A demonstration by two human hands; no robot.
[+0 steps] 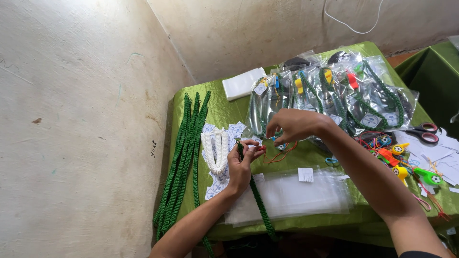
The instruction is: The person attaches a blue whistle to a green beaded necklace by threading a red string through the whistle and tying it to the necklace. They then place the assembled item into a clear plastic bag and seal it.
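Green cords, far left: a bundle of braided green cords [184, 162] lies along the left edge of the surface [224, 112], which is draped in shiny green cloth; the ends hang over the near-left corner.
White cords: a small bunch of white braided cords [215, 150] rests just right of the green bundle, on a scatter of small square paper tags [235, 129].
My left hand [241, 167]: closed in a pinch grip on one green braided cord [260, 205], held at its upper end; the rest of this cord trails over the near edge of the surface.
Orange thread [279, 154]: a thin loop hanging between my two hands, just above the cloth.
My right hand [291, 125]: fingertips pinched together on a small part at the top of the cord; what the part is, I cannot tell.
Empty bags: a stack of clear plastic bags [296, 193] lies flat near the front edge, below my hands.
Packed bags: filled clear bags [334, 93], each with a green cord inside, are spread along the far edge.
Right side: coloured plastic whistles [406, 167] and red-handled scissors [425, 131] lie near the right edge.
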